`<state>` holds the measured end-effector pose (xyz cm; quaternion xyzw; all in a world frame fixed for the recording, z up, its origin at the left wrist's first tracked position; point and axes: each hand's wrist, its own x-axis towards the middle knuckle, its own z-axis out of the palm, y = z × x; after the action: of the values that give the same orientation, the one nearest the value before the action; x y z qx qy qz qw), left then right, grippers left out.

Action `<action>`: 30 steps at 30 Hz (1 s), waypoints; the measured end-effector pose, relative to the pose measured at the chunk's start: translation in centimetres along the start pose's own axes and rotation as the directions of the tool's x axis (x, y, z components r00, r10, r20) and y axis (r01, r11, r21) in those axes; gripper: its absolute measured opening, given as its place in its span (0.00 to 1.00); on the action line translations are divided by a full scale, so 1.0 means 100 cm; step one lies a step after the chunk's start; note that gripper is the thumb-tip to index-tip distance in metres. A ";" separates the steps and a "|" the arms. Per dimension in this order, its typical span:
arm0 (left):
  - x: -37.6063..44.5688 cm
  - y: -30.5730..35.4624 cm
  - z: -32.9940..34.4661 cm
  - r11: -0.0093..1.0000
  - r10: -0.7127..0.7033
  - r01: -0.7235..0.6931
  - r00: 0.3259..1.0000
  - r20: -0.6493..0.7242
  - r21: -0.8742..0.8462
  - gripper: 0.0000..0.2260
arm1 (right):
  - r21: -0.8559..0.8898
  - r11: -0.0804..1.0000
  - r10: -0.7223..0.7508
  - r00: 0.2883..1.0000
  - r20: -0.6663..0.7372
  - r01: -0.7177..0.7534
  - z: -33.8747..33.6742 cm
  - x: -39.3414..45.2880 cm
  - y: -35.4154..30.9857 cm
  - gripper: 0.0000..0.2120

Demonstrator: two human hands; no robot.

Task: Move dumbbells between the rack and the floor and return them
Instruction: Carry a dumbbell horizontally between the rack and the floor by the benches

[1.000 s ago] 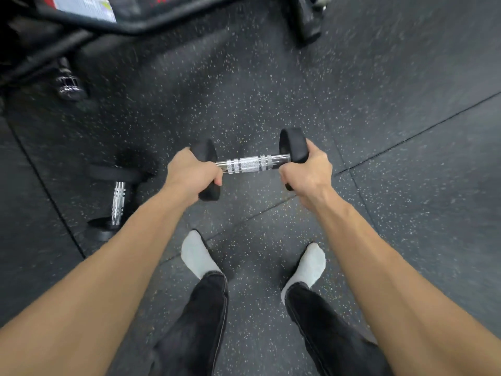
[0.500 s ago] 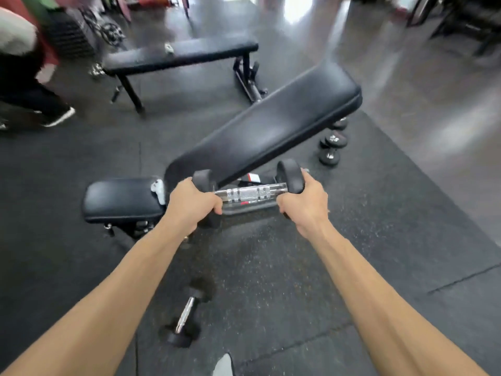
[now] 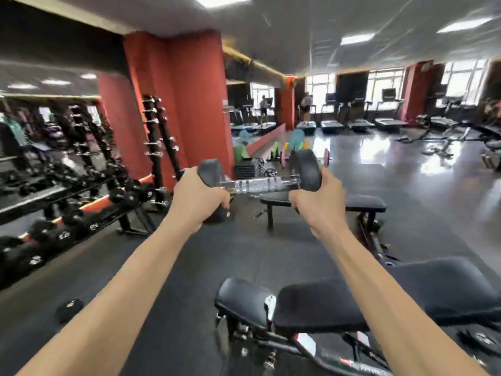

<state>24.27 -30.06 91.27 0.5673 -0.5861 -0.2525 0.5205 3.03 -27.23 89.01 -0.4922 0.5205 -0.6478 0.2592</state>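
Gym floor (image 3: 168,267); dumbbell (image 3: 259,184) between hands.

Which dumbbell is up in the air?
The dumbbell gripped at its ends by the left hand and right hand. The others sit on the rack.

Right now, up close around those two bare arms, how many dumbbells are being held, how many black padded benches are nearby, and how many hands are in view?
Black rubber-ended dumbbell with chrome handle, held: 1
Black padded benches: 2 (near incline bench, flat bench)
Hands: 2 (left hand, right hand)
Total: 5
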 end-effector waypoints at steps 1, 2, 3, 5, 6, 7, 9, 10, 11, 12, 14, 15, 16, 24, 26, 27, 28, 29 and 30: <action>0.003 0.006 -0.026 1.000 0.007 -0.006 1.000 -0.030 0.006 0.25 | 0.028 0.999 -0.033 0.999 0.027 0.032 0.019 0.001 -0.016 0.33; 0.005 0.012 -0.053 1.000 0.012 -0.011 0.998 -0.065 0.018 0.22 | 0.053 0.996 -0.076 0.996 0.056 0.073 0.039 0.001 -0.031 0.34; 0.007 0.017 -0.079 0.999 0.022 -0.018 0.993 -0.114 0.034 0.20 | 0.078 0.991 -0.119 0.989 0.087 0.113 0.060 0.001 -0.045 0.35; 0.012 0.024 -0.132 0.997 0.054 -0.041 0.977 -0.207 0.067 0.19 | 0.137 0.977 -0.186 0.970 0.155 0.165 0.105 0.001 -0.072 0.37; 0.015 0.028 -0.157 0.995 0.076 -0.055 0.964 -0.253 0.086 0.19 | 0.174 0.969 -0.209 0.962 0.178 0.178 0.129 0.001 -0.085 0.37; 0.019 0.030 -0.180 0.992 0.102 -0.072 0.948 -0.302 0.108 0.19 | 0.209 0.959 -0.231 0.954 0.192 0.190 0.152 0.000 -0.098 0.36; 0.027 0.036 -0.222 0.983 0.145 -0.089 0.910 -0.388 0.159 0.19 | 0.249 0.942 -0.279 0.936 0.213 0.224 0.197 -0.003 -0.120 0.36; 0.030 0.038 -0.240 0.980 0.158 -0.090 0.892 -0.424 0.175 0.19 | 0.270 0.933 -0.300 0.927 0.224 0.237 0.218 -0.004 -0.129 0.37; 0.033 0.039 -0.257 0.979 0.165 -0.090 0.877 -0.452 0.182 0.20 | 0.297 0.923 -0.318 0.919 0.234 0.244 0.237 -0.005 -0.137 0.37; 0.036 0.038 -0.273 0.979 0.169 -0.091 0.866 -0.471 0.184 0.20 | 0.320 0.914 -0.333 0.911 0.243 0.249 0.256 -0.006 -0.142 0.37; 0.044 0.029 -0.301 0.975 0.175 -0.079 0.847 -0.501 0.207 0.20 | 0.354 0.897 -0.366 0.894 0.259 0.265 0.292 -0.005 -0.149 0.37; 0.049 0.023 -0.313 0.973 0.176 -0.067 0.838 -0.516 0.223 0.20 | 0.366 0.891 -0.378 0.886 0.268 0.269 0.309 -0.003 -0.151 0.38; 0.057 0.016 -0.324 0.970 0.180 -0.061 0.829 -0.530 0.235 0.20 | 0.380 0.886 -0.386 0.880 0.278 0.268 0.326 -0.001 -0.153 0.38; 0.158 -0.067 -0.395 0.963 0.160 0.009 0.786 -0.597 0.270 0.21 | 0.430 0.878 -0.386 0.840 0.381 0.209 0.481 0.037 -0.128 0.35; 0.197 -0.094 -0.408 0.960 0.158 0.029 0.768 -0.620 0.280 0.22 | 0.437 0.879 -0.379 0.837 0.395 0.192 0.529 0.057 -0.113 0.34; 0.217 -0.108 -0.413 0.958 0.157 0.038 0.758 -0.633 0.283 0.22 | 0.448 0.876 -0.378 0.834 0.403 0.180 0.552 0.068 -0.105 0.35; 0.239 -0.120 -0.419 0.957 0.150 0.052 0.754 -0.640 0.286 0.22 | 0.456 0.876 -0.369 0.830 0.418 0.160 0.577 0.081 -0.098 0.36; 0.262 -0.130 -0.425 0.956 0.136 0.071 0.754 -0.643 0.286 0.22 | 0.457 0.879 -0.354 0.826 0.439 0.134 0.602 0.094 -0.092 0.36; 0.284 -0.142 -0.431 0.956 0.116 0.091 0.754 -0.647 0.278 0.21 | 0.451 0.886 -0.337 0.819 0.464 0.108 0.626 0.108 -0.086 0.36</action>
<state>73.93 -46.98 102.19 0.6861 -0.4003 0.0556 0.6049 57.25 -59.86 99.32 -0.6456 0.2204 -0.6059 0.4092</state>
